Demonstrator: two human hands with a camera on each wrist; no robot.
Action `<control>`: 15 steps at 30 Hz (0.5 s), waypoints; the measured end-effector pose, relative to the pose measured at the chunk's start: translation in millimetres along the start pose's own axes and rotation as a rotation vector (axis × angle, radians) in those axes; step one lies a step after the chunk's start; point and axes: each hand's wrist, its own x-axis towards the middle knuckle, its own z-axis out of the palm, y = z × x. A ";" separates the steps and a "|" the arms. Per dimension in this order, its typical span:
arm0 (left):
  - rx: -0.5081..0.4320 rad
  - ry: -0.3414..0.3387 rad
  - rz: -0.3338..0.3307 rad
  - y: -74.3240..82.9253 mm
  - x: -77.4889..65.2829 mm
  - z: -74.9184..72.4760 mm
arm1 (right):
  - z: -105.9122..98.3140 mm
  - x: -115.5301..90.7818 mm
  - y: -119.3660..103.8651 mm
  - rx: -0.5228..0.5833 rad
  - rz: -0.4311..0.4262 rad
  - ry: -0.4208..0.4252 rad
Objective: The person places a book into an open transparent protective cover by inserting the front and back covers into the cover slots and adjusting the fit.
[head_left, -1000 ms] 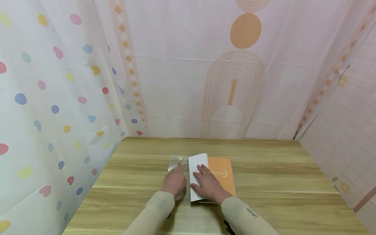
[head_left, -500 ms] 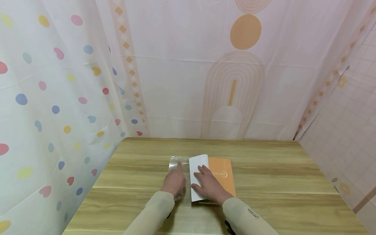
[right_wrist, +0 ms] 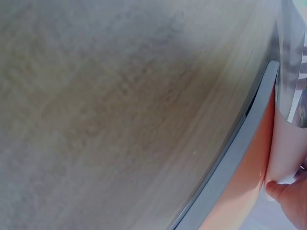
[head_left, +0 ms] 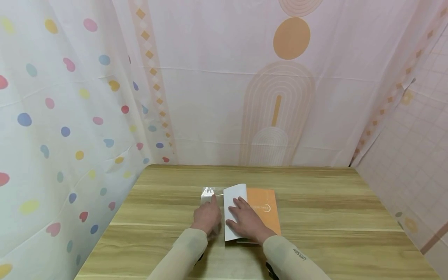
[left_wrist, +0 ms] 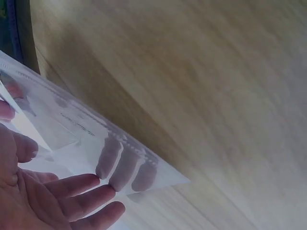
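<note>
With fingers extended, the left hand (head_left: 207, 214) is touching clear film (head_left: 208, 191) still projecting beyond it; under the right hand (head_left: 247, 221)'s spread fingers, a white sheet (head_left: 235, 191) is already adjoining an orange cover (head_left: 260, 196).

A flat yellow-brown wood-grain table (head_left: 332, 206) stood before a pinkish-white printed fabric curtain (head_left: 206, 105).
The curtain carried peach arches (head_left: 260, 105) and an orange oval (head_left: 291, 38); at the left hung a white cloth with coloured dots and hearts (head_left: 80, 132), at the right a pale cloth with thin grid lines (head_left: 402, 147).
</note>
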 end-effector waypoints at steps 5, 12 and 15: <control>0.053 0.044 0.011 -0.8 -1.3 3.4 | 2.1 1.8 -1.4 -0.039 -0.004 -0.004; 0.069 0.112 0.034 2.8 -8.5 6.5 | 3.9 4.3 -4.0 -0.084 -0.023 0.007; 0.097 0.104 0.033 4.8 -10.8 6.4 | 4.1 4.8 -4.8 -0.077 -0.019 0.000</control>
